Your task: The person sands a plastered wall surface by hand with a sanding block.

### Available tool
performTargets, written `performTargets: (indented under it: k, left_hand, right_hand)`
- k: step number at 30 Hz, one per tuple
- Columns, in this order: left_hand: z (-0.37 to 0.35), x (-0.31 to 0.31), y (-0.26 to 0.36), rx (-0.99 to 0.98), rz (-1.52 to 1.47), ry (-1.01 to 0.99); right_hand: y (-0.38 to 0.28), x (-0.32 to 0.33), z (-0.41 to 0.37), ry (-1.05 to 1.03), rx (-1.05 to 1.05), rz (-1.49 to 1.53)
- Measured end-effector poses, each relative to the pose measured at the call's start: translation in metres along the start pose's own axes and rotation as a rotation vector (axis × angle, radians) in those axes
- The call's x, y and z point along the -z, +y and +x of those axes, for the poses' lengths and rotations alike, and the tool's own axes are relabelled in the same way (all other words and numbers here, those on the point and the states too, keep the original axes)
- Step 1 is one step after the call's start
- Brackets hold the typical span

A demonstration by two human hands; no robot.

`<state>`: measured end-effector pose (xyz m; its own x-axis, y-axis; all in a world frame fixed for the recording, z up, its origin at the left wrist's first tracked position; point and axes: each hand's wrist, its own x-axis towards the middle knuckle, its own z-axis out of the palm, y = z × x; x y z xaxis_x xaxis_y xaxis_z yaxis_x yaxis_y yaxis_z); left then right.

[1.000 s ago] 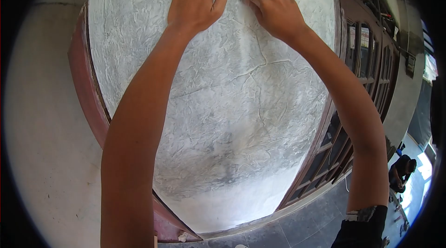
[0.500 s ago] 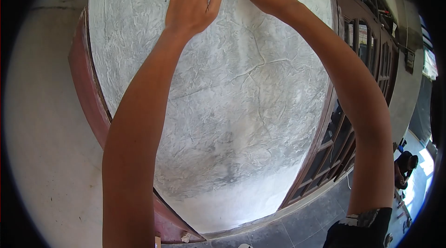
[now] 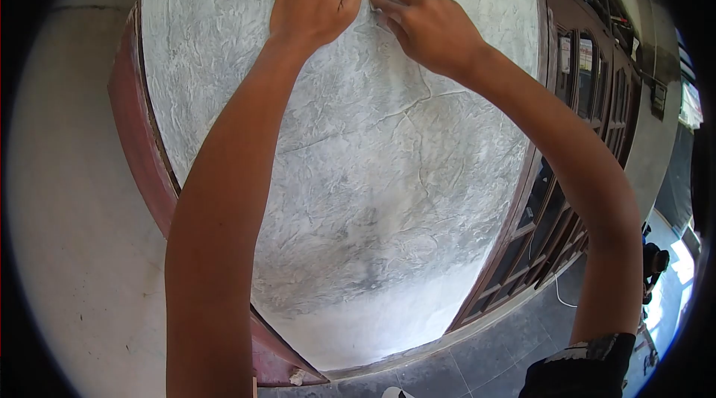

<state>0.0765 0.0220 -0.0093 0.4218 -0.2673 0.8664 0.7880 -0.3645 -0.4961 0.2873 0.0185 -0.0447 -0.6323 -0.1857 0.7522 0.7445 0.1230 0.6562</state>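
Note:
My left hand [image 3: 317,7] lies on the upper part of a rough grey-white plastered wall [image 3: 358,182], its fingers stretched upward. Just to its right, my right hand [image 3: 432,25] is at the wall with bent fingers. A thin edge shows by its fingertips, but what it holds is too small and hidden to name. Fine cracks and raised ridges run across the plaster below both hands.
A reddish-brown curved trim [image 3: 134,122] borders the wall on the left. Brown-framed glass doors [image 3: 585,74] stand on the right. Grey floor tiles [image 3: 477,361] show below. A person in dark clothing [image 3: 655,264] is at the far right, partly behind my arm.
My right hand has moved down the wall, and its fingers look more spread. My left hand stays nearly in place, slightly further right. The view has shifted a little.

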Motion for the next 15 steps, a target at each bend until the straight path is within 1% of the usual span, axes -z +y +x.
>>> performTargets:
  k: [1,3,5,6,7,9,11,13,14,15]
  left_hand:
    - [0.0,0.0,0.001,-0.01,0.01,0.012]
    - [0.0,0.0,0.003,-0.001,0.024,0.015]
    - [0.0,-0.001,0.004,-0.003,0.039,0.016]
    - [0.0,-0.001,0.003,0.0,0.026,0.012]
    - [0.0,-0.001,0.003,0.005,0.014,0.008]
    - [0.0,-0.001,0.002,0.004,0.01,0.012]
    - [-0.001,-0.001,0.003,0.004,-0.001,0.011]
    - [-0.001,-0.001,0.004,0.011,-0.007,0.026]
    - [0.001,0.0,0.002,0.017,0.001,0.047]
    - [0.002,0.0,0.002,0.026,0.009,0.044]
  right_hand:
    - [-0.014,0.002,-0.017,0.062,0.02,-0.023]
    - [-0.001,0.0,-0.014,0.182,0.085,-0.097]
    - [0.033,-0.004,0.025,-0.036,-0.156,0.004]
    - [0.064,-0.024,0.043,-0.04,-0.211,0.086]
    - [0.063,-0.02,0.047,-0.034,-0.211,0.085]
    - [0.055,-0.014,0.055,-0.073,-0.157,0.182]
    - [0.027,-0.003,0.016,-0.035,-0.074,0.005]
    - [0.01,-0.001,-0.021,0.124,0.092,-0.012]
    - [0.014,-0.001,-0.019,0.116,0.106,-0.082]
    - [0.026,-0.005,-0.009,0.121,0.12,-0.092]
